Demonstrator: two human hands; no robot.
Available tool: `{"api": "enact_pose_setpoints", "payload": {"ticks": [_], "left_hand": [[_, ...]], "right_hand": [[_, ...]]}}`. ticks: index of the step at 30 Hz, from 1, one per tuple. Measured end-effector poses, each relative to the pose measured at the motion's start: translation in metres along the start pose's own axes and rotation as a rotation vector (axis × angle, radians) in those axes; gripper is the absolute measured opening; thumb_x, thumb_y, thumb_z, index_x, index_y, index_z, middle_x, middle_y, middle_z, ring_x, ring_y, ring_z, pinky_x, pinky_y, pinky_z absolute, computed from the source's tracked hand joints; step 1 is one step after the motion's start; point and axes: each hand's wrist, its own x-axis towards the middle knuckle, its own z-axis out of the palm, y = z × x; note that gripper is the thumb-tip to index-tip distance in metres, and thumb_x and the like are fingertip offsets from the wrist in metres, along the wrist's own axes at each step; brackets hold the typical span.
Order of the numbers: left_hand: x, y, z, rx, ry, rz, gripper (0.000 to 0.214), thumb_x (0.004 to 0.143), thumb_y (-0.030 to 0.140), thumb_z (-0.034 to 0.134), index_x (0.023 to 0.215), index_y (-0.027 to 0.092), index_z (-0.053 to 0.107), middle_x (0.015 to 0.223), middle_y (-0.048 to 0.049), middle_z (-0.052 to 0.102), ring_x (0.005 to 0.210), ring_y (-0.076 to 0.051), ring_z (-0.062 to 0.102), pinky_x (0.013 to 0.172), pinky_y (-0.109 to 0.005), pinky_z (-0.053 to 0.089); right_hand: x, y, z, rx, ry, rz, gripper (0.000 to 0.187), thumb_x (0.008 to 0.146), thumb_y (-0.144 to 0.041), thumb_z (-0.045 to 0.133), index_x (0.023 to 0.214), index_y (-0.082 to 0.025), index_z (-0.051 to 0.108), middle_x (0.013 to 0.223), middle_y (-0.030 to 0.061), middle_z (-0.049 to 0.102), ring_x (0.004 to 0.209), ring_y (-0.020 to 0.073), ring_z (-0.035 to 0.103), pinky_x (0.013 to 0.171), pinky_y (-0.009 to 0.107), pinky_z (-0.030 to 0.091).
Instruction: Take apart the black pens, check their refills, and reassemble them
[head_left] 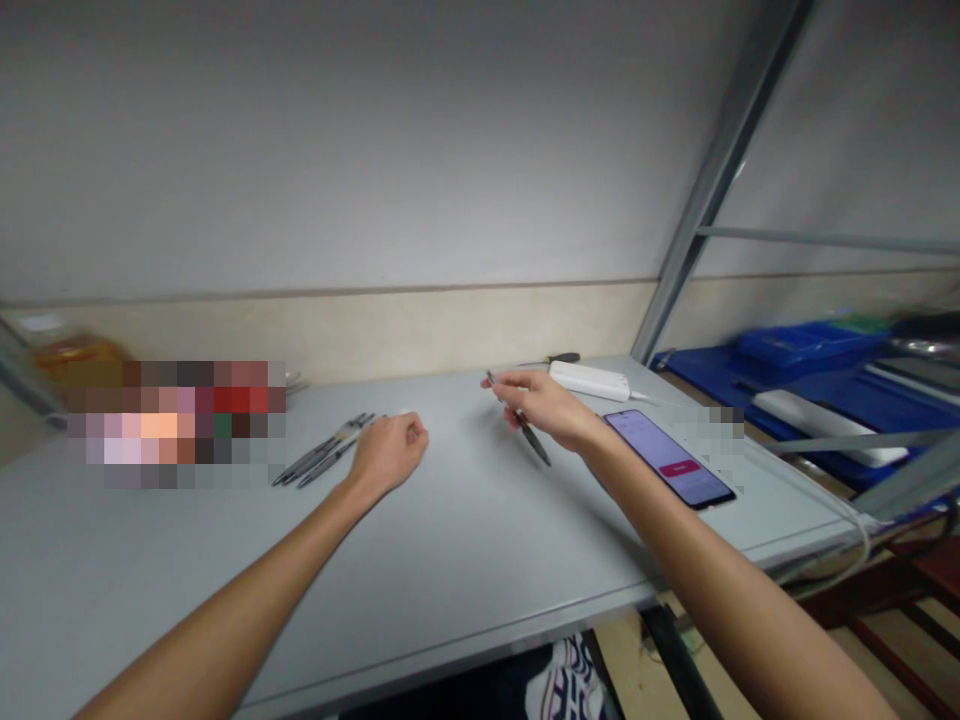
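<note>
My right hand [546, 405] hovers over the grey table [450, 560] with its fingers closed on a dark pen [534, 443], which slants down to the right below the hand. My left hand [390, 452] rests on the table in a loose fist, and whether it holds anything is hidden. Just left of that hand lies a small bundle of several grey pens [324, 450], side by side on the tabletop.
A smartphone [669, 457] with a lit screen lies right of my right arm. Behind it are a white power strip [589, 380] and a screwdriver [555, 358]. Blue trays [810, 360] sit on a bench at right, beyond a metal frame post [712, 180].
</note>
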Motion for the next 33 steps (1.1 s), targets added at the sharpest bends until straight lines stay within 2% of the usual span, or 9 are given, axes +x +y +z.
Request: {"api": "enact_pose_setpoints", "payload": {"ticks": [4,7,10,13,16,20,25,30,33], "left_hand": [[0.0,0.001,0.001,0.007,0.004,0.004,0.022,0.077,0.025,0.043,0.074,0.018,0.064,0.064,-0.0034,0.064,0.059,-0.015,0.056,0.059,-0.024,0.035],[0.0,0.001,0.0,-0.007,0.004,0.013,0.022,0.077,0.024,0.043,0.074,0.017,0.064,0.064,-0.0033,0.064,0.06,-0.015,0.056,0.058,-0.024,0.035],[-0.001,0.001,0.001,-0.022,0.011,0.019,0.021,0.076,0.024,0.043,0.073,0.017,0.063,0.063,-0.003,0.063,0.058,-0.014,0.056,0.057,-0.024,0.034],[-0.001,0.001,0.002,-0.019,0.01,0.015,0.021,0.076,0.024,0.043,0.072,0.018,0.063,0.063,-0.0029,0.063,0.058,-0.014,0.056,0.056,-0.024,0.033],[0.0,0.001,0.002,-0.014,-0.006,0.002,0.021,0.076,0.023,0.043,0.073,0.017,0.064,0.064,-0.0027,0.064,0.059,-0.014,0.056,0.056,-0.024,0.033],[-0.001,0.002,0.001,-0.021,-0.008,-0.003,0.02,0.076,0.023,0.044,0.073,0.017,0.063,0.064,-0.0024,0.063,0.059,-0.014,0.055,0.057,-0.023,0.033],[-0.001,0.001,0.002,-0.036,0.017,0.027,0.021,0.076,0.023,0.043,0.07,0.018,0.062,0.062,-0.0021,0.062,0.057,-0.013,0.054,0.056,-0.023,0.033],[0.0,-0.001,0.004,-0.032,0.022,0.036,0.02,0.076,0.023,0.043,0.07,0.018,0.062,0.061,-0.002,0.061,0.056,-0.013,0.054,0.056,-0.023,0.032],[0.0,-0.001,0.003,-0.034,0.022,0.039,0.02,0.076,0.023,0.044,0.072,0.018,0.062,0.062,-0.0022,0.062,0.056,-0.013,0.054,0.056,-0.024,0.032]], "right_hand": [[0.0,0.02,-0.008,-0.561,0.034,-0.085,0.011,0.074,-0.022,0.057,0.07,-0.017,0.066,0.051,-0.0007,0.054,0.05,0.0117,0.05,0.054,0.023,0.036],[-0.002,0.03,-0.012,-0.931,0.074,-0.039,0.017,0.077,-0.024,0.053,0.073,-0.015,0.067,0.07,0.0083,0.064,0.069,0.0175,0.057,0.064,0.026,0.038],[-0.007,0.038,-0.014,-1.209,0.127,0.041,0.026,0.081,-0.026,0.046,0.083,-0.012,0.067,0.087,0.017,0.065,0.084,0.0241,0.058,0.068,0.031,0.04],[-0.011,0.044,-0.017,-1.379,0.149,0.04,0.029,0.084,-0.025,0.042,0.088,-0.01,0.067,0.092,0.0197,0.064,0.095,0.0292,0.053,0.071,0.035,0.04],[-0.015,0.049,-0.022,-1.47,0.183,0.009,0.03,0.085,-0.025,0.041,0.09,-0.011,0.067,0.094,0.0194,0.062,0.099,0.0312,0.049,0.074,0.038,0.039],[-0.02,0.055,-0.032,-1.52,0.202,-0.041,0.028,0.085,-0.028,0.044,0.092,-0.012,0.067,0.098,0.0179,0.06,0.097,0.0301,0.047,0.072,0.037,0.038],[-0.025,0.064,-0.044,-1.512,0.21,-0.14,0.029,0.085,-0.034,0.047,0.101,-0.017,0.064,0.099,0.0144,0.057,0.094,0.0279,0.046,0.071,0.035,0.036],[-0.026,0.069,-0.053,-1.512,0.238,-0.186,0.029,0.084,-0.038,0.05,0.098,-0.018,0.065,0.098,0.0131,0.056,0.094,0.0281,0.045,0.071,0.034,0.035],[-0.027,0.068,-0.057,-1.461,0.25,-0.194,0.036,0.081,-0.046,0.053,0.099,-0.018,0.065,0.098,0.013,0.056,0.093,0.0279,0.045,0.072,0.034,0.036]]}}
